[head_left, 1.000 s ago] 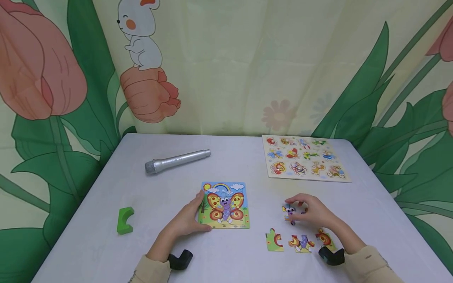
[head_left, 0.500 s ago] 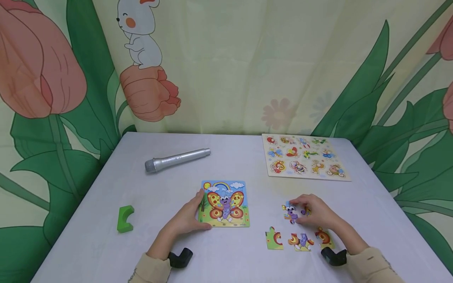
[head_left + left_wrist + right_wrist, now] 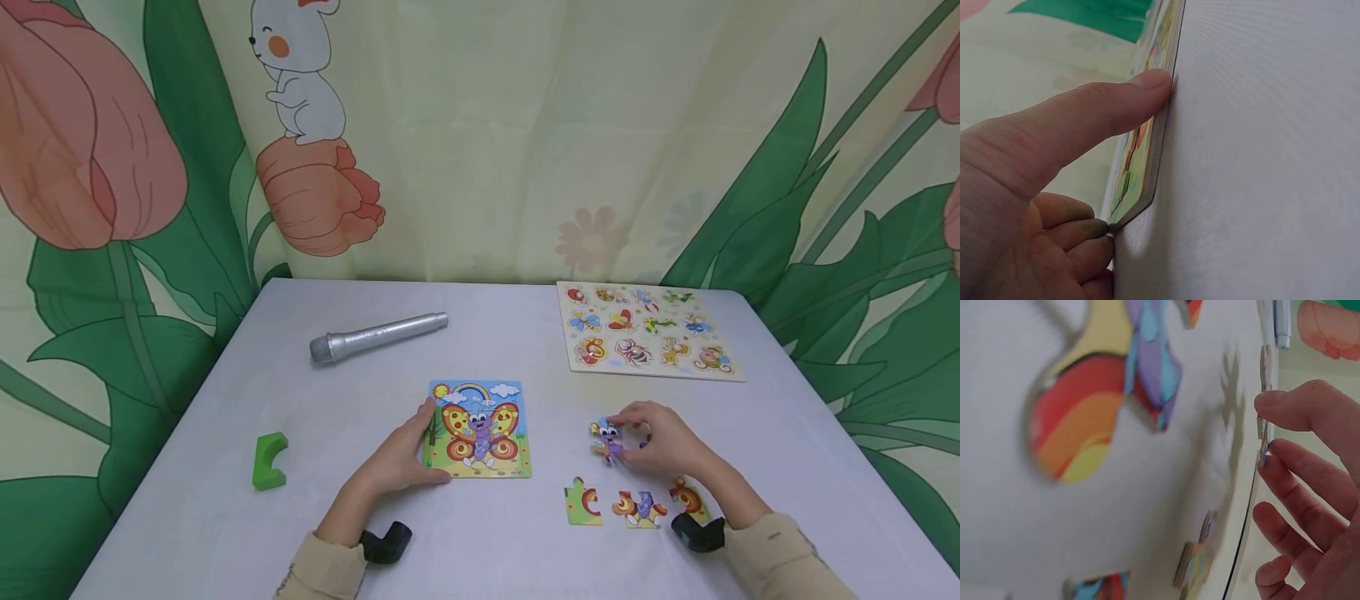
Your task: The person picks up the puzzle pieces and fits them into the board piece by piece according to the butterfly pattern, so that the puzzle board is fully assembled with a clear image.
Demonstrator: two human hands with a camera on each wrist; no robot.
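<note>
A square butterfly jigsaw puzzle [image 3: 481, 431] lies on the table in front of the person. The left hand [image 3: 399, 457] holds it at its lower left corner, thumb [image 3: 1147, 84] against the near edge and fingers along the left side. To the right, the right hand [image 3: 670, 443] pinches a puzzle piece [image 3: 606, 442] with a purple butterfly face between thumb and fingers. In the right wrist view this piece [image 3: 1265, 365] shows edge-on, raised over the table with a shadow beside it. Another puzzle piece [image 3: 1196, 565] lies beneath the right hand, mostly hidden in the head view.
Three loose pieces lie nearer the person: a green one [image 3: 582, 502], a purple-bodied one [image 3: 640, 510] and an orange-winged one [image 3: 688, 498]. Further off are an insect puzzle board [image 3: 651, 332] and a silver microphone [image 3: 378, 337]. A green block [image 3: 268, 462] sits at left.
The right hand has lifted the butterfly-face piece off the table and moved it slightly left and away from the person. The left hand stays on the butterfly puzzle.
</note>
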